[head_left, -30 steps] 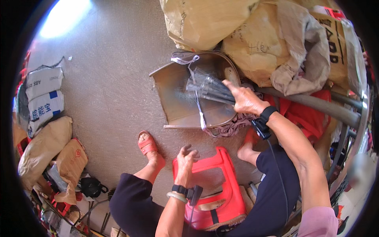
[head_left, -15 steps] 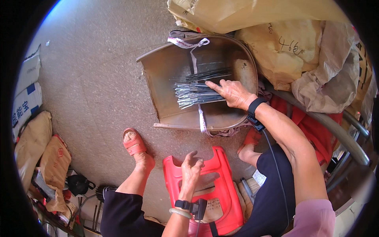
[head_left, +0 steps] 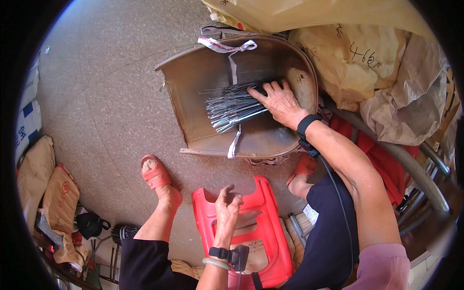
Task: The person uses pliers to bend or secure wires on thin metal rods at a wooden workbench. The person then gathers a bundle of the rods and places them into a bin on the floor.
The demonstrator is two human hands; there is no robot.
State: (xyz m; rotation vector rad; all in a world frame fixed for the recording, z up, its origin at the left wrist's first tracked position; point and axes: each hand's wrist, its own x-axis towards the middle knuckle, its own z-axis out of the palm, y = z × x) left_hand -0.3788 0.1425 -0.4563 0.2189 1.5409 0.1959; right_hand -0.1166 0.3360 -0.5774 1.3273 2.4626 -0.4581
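Red stool (head_left: 261,227) — grey wires (head_left: 232,106)

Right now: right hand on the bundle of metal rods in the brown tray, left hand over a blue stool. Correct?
Not quite: the stool is red, not blue. The head view shows the left hand over it, fingers curled. The rest holds: the right hand rests on the bundle of metal rods inside the brown tray.

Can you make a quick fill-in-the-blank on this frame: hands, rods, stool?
1. The right hand rests on a bundle of thin metal ____.
2. That bundle lies in a brown scoop-shaped ____.
3. The left hand hovers over a stool coloured ____.

Missing words: rods; tray; red
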